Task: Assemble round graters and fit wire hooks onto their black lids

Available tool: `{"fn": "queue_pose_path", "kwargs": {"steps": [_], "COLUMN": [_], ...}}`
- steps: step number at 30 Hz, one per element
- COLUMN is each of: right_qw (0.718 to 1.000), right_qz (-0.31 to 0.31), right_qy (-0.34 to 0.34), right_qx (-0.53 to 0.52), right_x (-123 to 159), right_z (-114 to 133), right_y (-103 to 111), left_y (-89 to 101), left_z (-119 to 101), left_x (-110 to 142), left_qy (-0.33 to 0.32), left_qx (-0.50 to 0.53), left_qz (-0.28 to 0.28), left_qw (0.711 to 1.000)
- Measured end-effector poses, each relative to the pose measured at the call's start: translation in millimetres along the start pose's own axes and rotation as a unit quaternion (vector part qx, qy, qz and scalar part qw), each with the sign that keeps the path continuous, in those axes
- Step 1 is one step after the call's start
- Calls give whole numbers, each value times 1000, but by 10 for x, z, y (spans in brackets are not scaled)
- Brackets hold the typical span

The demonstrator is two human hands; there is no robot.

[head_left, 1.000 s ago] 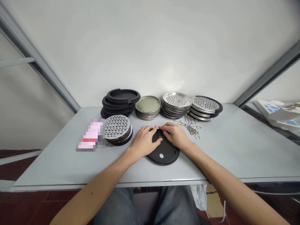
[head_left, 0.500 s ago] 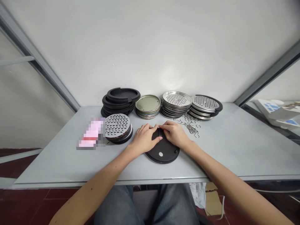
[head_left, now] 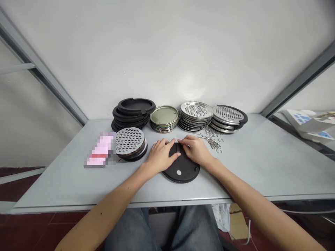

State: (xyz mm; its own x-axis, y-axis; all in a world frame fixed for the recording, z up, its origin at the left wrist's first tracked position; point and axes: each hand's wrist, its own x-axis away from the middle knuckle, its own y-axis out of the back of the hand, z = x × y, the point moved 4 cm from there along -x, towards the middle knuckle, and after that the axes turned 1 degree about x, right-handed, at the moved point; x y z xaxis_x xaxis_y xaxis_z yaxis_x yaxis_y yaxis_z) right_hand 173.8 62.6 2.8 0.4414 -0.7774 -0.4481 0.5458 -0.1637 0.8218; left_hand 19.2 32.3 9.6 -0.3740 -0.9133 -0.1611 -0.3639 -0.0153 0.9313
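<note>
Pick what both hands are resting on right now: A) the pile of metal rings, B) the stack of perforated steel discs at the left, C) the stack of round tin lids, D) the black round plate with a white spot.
D: the left hand and the right hand both lie on the upper part of the black round plate.

The grey counter [head_left: 251, 167] carries stacked black rings [head_left: 133, 113], tin lids [head_left: 164, 118] and perforated steel discs [head_left: 195, 115] along its back edge, with loose metal rings [head_left: 213, 141] at upper right of centre and a black round plate [head_left: 180, 174] at front centre.
</note>
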Motion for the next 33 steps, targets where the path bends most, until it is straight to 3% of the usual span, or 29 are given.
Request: {"fn": "queue_pose_path", "kwargs": {"steps": [25,33], "right_qw": [992,996], "right_qz": [42,37], "right_qy": [34,15], "right_qx": [111,74], "right_x": [-19,-6], "right_z": [66,45], "right_y": [6,12], "left_y": [45,30], "left_z": [-7,-17], "left_x": [-51,-51], "left_qy": [-23,-24], "left_qx": [0,-16], "left_qz": [51,57], "left_qw": [998,998]}}
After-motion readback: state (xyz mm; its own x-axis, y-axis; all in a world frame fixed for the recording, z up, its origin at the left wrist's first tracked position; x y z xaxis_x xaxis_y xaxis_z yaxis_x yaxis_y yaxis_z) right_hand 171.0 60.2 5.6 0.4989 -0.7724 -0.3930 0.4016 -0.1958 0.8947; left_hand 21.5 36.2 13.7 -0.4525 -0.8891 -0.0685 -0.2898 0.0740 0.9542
